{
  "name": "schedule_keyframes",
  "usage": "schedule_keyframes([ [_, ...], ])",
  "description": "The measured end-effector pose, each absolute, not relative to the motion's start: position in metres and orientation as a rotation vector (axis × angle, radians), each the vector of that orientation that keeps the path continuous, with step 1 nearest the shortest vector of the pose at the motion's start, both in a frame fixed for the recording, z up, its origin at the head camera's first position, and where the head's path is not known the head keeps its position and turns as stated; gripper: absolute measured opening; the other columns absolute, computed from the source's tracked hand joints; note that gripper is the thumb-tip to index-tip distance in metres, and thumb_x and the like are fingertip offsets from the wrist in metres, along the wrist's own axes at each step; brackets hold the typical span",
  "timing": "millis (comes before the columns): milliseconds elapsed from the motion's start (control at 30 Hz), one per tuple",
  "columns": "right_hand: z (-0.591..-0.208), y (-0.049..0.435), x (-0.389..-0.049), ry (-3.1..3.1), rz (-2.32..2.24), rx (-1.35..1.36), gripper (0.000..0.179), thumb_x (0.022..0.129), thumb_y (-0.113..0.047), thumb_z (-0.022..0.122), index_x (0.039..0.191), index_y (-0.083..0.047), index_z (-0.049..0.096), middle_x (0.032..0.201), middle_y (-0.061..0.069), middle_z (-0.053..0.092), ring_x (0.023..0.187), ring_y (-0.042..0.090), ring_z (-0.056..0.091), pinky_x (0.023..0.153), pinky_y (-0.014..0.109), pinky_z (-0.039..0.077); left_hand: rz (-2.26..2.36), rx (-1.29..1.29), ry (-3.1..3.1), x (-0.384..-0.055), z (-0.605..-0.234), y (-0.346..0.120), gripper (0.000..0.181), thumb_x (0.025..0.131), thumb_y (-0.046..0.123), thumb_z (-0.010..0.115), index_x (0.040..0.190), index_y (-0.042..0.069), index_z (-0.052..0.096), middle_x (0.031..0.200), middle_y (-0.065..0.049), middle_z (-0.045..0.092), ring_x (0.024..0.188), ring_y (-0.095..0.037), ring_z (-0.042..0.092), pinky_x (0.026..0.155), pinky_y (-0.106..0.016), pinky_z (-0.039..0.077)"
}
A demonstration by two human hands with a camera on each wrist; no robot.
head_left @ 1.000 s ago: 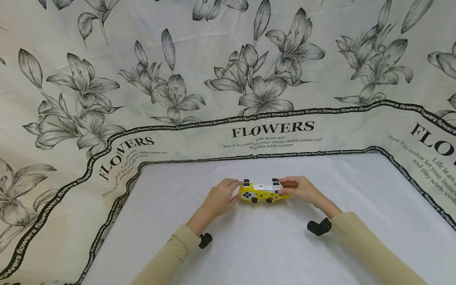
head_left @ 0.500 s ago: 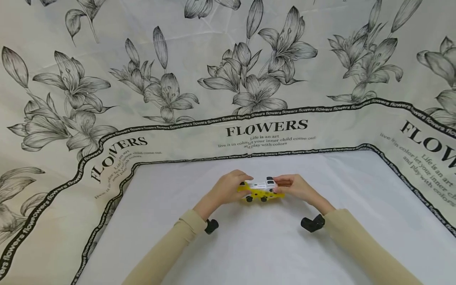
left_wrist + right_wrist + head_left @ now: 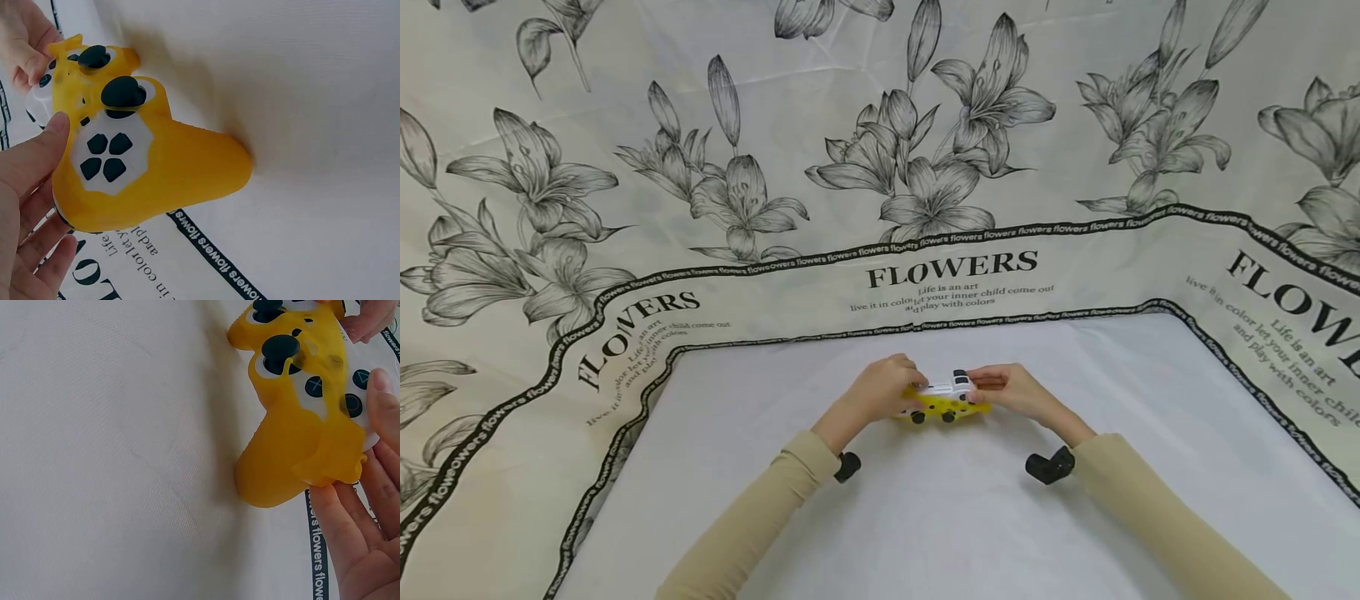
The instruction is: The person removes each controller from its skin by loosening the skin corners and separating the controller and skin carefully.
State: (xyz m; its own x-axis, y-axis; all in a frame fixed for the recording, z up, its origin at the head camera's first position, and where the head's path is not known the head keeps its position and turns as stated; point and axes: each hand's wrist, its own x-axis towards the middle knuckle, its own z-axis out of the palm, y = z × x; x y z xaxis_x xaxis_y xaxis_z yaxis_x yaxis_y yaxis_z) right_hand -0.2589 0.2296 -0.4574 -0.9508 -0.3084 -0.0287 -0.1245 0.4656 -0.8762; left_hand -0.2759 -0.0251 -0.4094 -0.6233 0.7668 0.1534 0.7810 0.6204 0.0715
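A white game controller (image 3: pixel 938 388) stands over the white cloth, its front with black sticks and buttons facing the body. A stretchy yellow cover (image 3: pixel 946 407) wraps its grips and most of its front. My left hand (image 3: pixel 876 390) grips the left end, the thumb (image 3: pixel 55 134) on the front edge near the direction pad (image 3: pixel 106 156) and the fingers behind. At the other end, my right hand (image 3: pixel 1021 392) holds the controller, thumb (image 3: pixel 382 406) beside the round symbol buttons. There the cover's edge (image 3: pixel 328 459) is bunched and loose, leaving white shell (image 3: pixel 359 362) bare.
White cloth (image 3: pixel 925 517) covers the table. Behind it hangs a curtain (image 3: pixel 955 275) printed with flowers, lettering and black bands. Small black devices sit at the left wrist (image 3: pixel 848 467) and the right wrist (image 3: pixel 1051 467).
My left hand has moved in from the controller's left end to wrap over it, hiding the direction pad in the head view. The right hand keeps its hold. The head view has shifted slightly.
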Motion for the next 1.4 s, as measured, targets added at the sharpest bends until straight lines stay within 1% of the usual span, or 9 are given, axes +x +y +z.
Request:
schedule_keyframes([
  [167,-0.459,0.230,-0.258,2.516,-1.507,-0.378,0.055,0.089,-0.025,0.069,0.131,0.006,0.053,0.128,0.025,0.059,0.116,0.035,0.061,0.094,0.038,0.053,-0.220,-1.275,-2.720,-0.277,-0.412,-0.027,0.026,0.080,0.028,0.079,0.102,0.014,0.076,0.098,0.001,0.072,0.090,-0.012,0.063,0.082,-0.022,0.053],
  [300,-0.461,0.230,-0.255,2.530,-1.513,-0.374,0.056,0.089,-0.026,0.069,0.132,0.006,0.053,0.128,0.025,0.059,0.117,0.035,0.060,0.095,0.039,0.052,-0.298,-1.262,-2.671,-0.275,-0.415,-0.028,0.018,0.079,0.024,0.080,0.092,0.012,0.077,0.091,0.001,0.074,0.084,-0.011,0.067,0.078,-0.021,0.054],
  [400,-0.462,0.230,-0.252,2.555,-1.513,-0.374,0.056,0.089,-0.027,0.069,0.133,0.005,0.052,0.129,0.024,0.059,0.119,0.036,0.058,0.097,0.042,0.051,-0.349,-1.270,-2.618,-0.274,-0.417,-0.027,0.011,0.079,0.020,0.079,0.085,0.011,0.077,0.086,0.001,0.074,0.077,-0.010,0.068,0.073,-0.020,0.055],
  [533,-0.463,0.228,-0.249,2.624,-1.485,-0.376,0.056,0.090,-0.028,0.068,0.133,0.005,0.052,0.131,0.025,0.057,0.122,0.039,0.055,0.099,0.047,0.048,-0.366,-1.285,-2.549,-0.273,-0.419,-0.027,0.005,0.079,0.015,0.078,0.081,0.010,0.077,0.081,0.002,0.073,0.071,-0.009,0.066,0.067,-0.019,0.054],
  [700,-0.464,0.225,-0.248,2.699,-1.414,-0.378,0.057,0.090,-0.031,0.067,0.132,0.004,0.053,0.133,0.024,0.056,0.123,0.041,0.053,0.101,0.050,0.046,-0.350,-1.283,-2.517,-0.274,-0.422,-0.027,0.004,0.077,0.012,0.078,0.079,0.010,0.077,0.079,0.003,0.073,0.068,-0.008,0.066,0.065,-0.018,0.053],
  [867,-0.461,0.223,-0.249,2.689,-1.386,-0.400,0.058,0.089,-0.034,0.067,0.130,0.005,0.055,0.130,0.025,0.058,0.118,0.040,0.057,0.096,0.047,0.050,-0.380,-1.278,-2.505,-0.272,-0.425,-0.027,0.004,0.078,0.012,0.078,0.079,0.009,0.076,0.080,0.003,0.073,0.068,-0.008,0.066,0.064,-0.019,0.053],
  [1000,-0.458,0.222,-0.252,2.669,-1.375,-0.437,0.058,0.090,-0.034,0.067,0.129,0.008,0.054,0.127,0.027,0.059,0.115,0.039,0.060,0.094,0.045,0.052,-0.432,-1.263,-2.517,-0.271,-0.425,-0.027,0.003,0.078,0.012,0.077,0.080,0.011,0.076,0.081,0.003,0.073,0.069,-0.007,0.065,0.064,-0.018,0.052],
  [1167,-0.460,0.222,-0.253,2.638,-1.398,-0.426,0.056,0.089,-0.030,0.069,0.126,0.009,0.056,0.122,0.026,0.062,0.112,0.037,0.062,0.094,0.043,0.053,-0.366,-1.242,-2.605,-0.270,-0.422,-0.026,0.003,0.077,0.017,0.078,0.080,0.016,0.076,0.086,0.006,0.072,0.072,-0.007,0.064,0.064,-0.017,0.049],
  [1400,-0.460,0.216,-0.253,2.613,-1.456,-0.342,0.058,0.087,-0.031,0.071,0.125,0.010,0.056,0.122,0.027,0.062,0.109,0.036,0.064,0.090,0.041,0.055,-0.284,-1.383,-2.704,-0.275,-0.413,-0.027,0.004,0.081,0.017,0.076,0.083,0.014,0.073,0.091,0.003,0.068,0.078,-0.009,0.056,0.070,-0.019,0.049],
])
